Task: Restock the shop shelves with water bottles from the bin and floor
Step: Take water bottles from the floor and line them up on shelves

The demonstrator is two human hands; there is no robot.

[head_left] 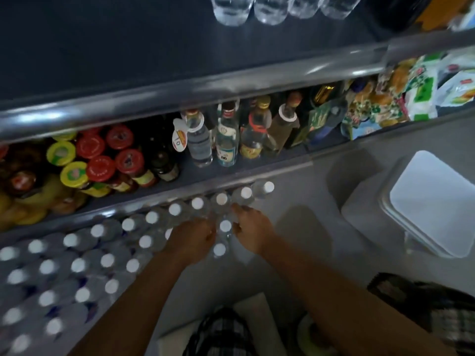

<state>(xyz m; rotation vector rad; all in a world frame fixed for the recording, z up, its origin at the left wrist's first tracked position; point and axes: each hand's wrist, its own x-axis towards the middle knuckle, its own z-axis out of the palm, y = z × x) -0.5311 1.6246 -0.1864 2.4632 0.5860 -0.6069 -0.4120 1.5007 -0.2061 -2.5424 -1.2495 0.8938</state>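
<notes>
Several small water bottles with white caps (77,264) stand packed in rows on the lowest shelf at the left. Two more white-capped bottles (225,226) stand between my hands at the right end of the rows. My left hand (191,238) curls against the bottles on the left side of that pair. My right hand (253,228) touches the bottles from the right, fingers bent toward them. Whether either hand actually grips a bottle is hidden by the knuckles. Several clear bottle bases (231,9) show on the top shelf.
The middle shelf holds jars with red and yellow lids (100,168), glass bottles (226,134) and snack packets (401,93). A white lidded bin (434,201) sits on the grey floor at the right. A metal shelf rail (180,96) runs across above.
</notes>
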